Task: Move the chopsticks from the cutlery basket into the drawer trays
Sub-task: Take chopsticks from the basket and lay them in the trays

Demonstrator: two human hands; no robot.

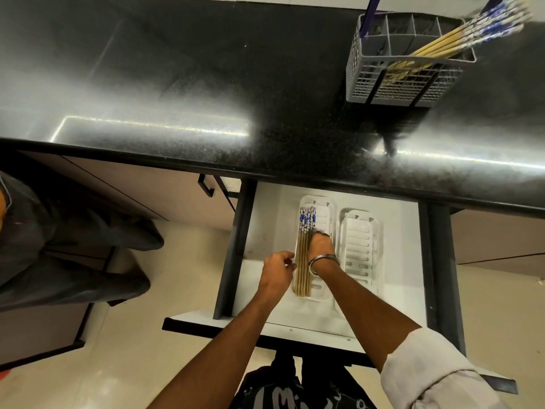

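A grey cutlery basket point(395, 81) stands on the black counter at the far right, with several blue-and-white-topped chopsticks point(460, 39) leaning out of it. In the open drawer, the left white tray point(324, 208) holds several chopsticks point(304, 255) lying side by side. My right hand point(321, 246) rests on the right side of that bundle, fingers curled down onto the sticks. My left hand point(277, 273) touches the left edge of the tray beside the bundle, fingers loosely bent. The right white tray point(358, 246) has no chopsticks in it.
The black counter point(206, 93) overhangs the back of the white drawer point(265, 219). A seated person in dark clothes point(59, 246) is at the left, close to the drawer. A closed cabinet door with a black handle point(206, 184) lies left of the drawer.
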